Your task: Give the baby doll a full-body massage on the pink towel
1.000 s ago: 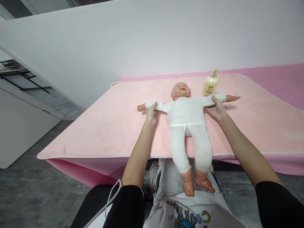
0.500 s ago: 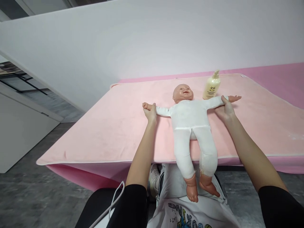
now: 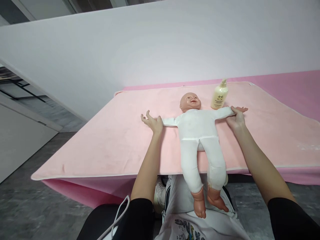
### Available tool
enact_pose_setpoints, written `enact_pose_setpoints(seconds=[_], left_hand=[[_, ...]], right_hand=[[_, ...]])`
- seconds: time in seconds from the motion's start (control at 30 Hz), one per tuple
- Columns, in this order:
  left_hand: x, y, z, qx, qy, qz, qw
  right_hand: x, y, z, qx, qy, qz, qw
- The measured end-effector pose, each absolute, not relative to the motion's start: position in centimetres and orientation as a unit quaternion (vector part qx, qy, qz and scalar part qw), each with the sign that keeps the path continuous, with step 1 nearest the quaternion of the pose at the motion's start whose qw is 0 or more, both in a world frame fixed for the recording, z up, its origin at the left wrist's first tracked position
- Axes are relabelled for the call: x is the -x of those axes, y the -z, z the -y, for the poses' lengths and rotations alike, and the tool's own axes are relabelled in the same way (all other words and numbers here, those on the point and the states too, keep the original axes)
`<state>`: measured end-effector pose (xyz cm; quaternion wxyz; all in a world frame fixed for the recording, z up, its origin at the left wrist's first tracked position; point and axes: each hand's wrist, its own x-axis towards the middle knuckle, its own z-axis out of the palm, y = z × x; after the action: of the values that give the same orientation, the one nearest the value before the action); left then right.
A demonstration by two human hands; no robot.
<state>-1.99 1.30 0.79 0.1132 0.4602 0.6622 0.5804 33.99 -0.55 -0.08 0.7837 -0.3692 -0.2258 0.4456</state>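
Note:
A baby doll (image 3: 198, 123) in a white cloth body lies on its back, arms stretched out sideways, its feet hanging past the table's front edge over my lap. My right hand (image 3: 236, 119) is closed round the white forearm near the wrist, thumb on top, with the doll's small hand showing beyond it. At the end of the other arm is my left hand (image 3: 153, 124), fingers spread and curled upward, thumb beside the sleeve. The doll's hand on that side is hidden. A pale yellow pump bottle (image 3: 219, 95) stands beside the doll's head, just beyond my right hand.
Under the doll a light pink blanket (image 3: 107, 143) covers the table, over a darker pink cloth (image 3: 295, 90). A white partition (image 3: 160, 46) rises behind. A white cable (image 3: 117, 218) runs by my left arm, and the blanket's front edge overhangs grey floor.
My left hand has loosened from the doll's wrist and spread its fingers; the doll's fist there has gone out of sight. My right hand keeps its hold. The whole view has shifted slightly.

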Motion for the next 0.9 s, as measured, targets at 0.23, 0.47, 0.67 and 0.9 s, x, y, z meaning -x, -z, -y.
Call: enact_pose_setpoints(seconds=[0.23, 0.47, 0.67, 0.9], left_hand=[[1.5, -1.5, -0.5, -0.472, -0.554, -0.685, 0.025], [1.6, -1.1, -0.7, -0.496, -0.583, -0.644, 0.018], [0.9, -1.5, -0.5, -0.551, -0.598, -0.581, 0.039], [-2.8, -1.7, 1.6, -0.726, -0.501, -0.462, 0.088]], right_hand=[[-34.8, -1.3, 1.4, 0.378, -0.472, 0.083, 0.792], [-35.6, -1.7, 2.0, 0.359, -0.472, 0.009, 0.805], [-34.9, 0.1, 0.8, 0.395, -0.448, 0.156, 0.787], [-31.3, -0.4, 1.1, 0.402, -0.433, 0.231, 0.773]])
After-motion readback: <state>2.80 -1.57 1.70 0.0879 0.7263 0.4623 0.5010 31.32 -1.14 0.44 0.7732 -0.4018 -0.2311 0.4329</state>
